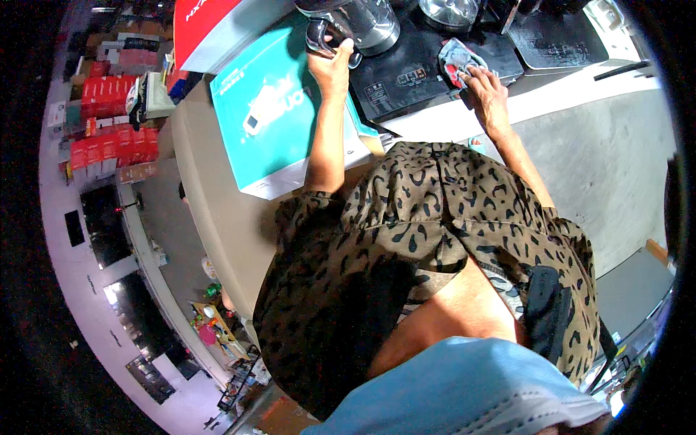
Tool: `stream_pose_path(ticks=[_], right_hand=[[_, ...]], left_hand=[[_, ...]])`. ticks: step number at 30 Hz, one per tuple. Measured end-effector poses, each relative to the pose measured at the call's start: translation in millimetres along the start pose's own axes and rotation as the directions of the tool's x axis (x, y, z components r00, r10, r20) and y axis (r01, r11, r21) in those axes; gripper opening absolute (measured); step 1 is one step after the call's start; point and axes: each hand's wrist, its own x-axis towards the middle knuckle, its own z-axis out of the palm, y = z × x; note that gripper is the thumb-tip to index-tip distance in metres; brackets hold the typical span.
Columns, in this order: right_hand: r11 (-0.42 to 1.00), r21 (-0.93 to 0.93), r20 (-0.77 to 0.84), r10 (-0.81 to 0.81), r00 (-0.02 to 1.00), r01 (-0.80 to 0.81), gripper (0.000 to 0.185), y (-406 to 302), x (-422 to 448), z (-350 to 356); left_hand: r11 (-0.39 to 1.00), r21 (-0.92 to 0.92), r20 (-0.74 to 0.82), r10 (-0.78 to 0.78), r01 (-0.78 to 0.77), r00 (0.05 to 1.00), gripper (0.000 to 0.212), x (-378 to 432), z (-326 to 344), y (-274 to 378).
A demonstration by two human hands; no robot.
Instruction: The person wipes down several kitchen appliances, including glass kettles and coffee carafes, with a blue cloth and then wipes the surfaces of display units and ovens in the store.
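My left hand (333, 64) is closed around the black handle (322, 38) of a glass jug (364, 24). Its base appears to rest on a glossy black panel (402, 81) printed with small icons and a label. A bunched grey-blue cloth with red patches (455, 57) lies on the right part of that panel. The fingers of my right hand (484, 89) press on the cloth from above. Behind it stands a round clear glass or metal vessel (450, 12), partly cut off by the top rim of the picture.
Left of the panel lies a turquoise printed carton (272, 103) on a beige surface (217, 157), with a red carton (212, 27) behind it. A second black panel (560, 41) is at the right. Stacked red boxes (109, 95) stand far left, and a grey table (633, 299) at lower right.
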Motion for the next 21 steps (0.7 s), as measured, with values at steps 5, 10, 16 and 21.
stream_pose_path(ticks=[5,10,16,21], right_hand=[[1.000,-0.003,0.004,0.009,1.000,-0.009,0.043,0,2,-4],[0.999,-0.023,0.035,0.039,0.999,-0.038,0.043,7,-2,2],[0.999,0.012,0.033,0.041,0.999,-0.042,0.043,1,4,-6],[0.991,0.108,0.071,0.072,0.995,-0.079,0.032,19,9,-4]], left_hand=[[0.998,0.000,-0.004,-0.070,0.070,0.998,0.042,0,0,-4],[0.974,0.221,-0.139,-0.026,0.057,0.990,0.043,-13,22,-1],[0.965,0.255,-0.164,-0.012,0.054,0.986,0.089,-13,43,-20],[0.885,0.438,-0.075,-0.142,0.160,0.987,0.067,-8,32,-23]])
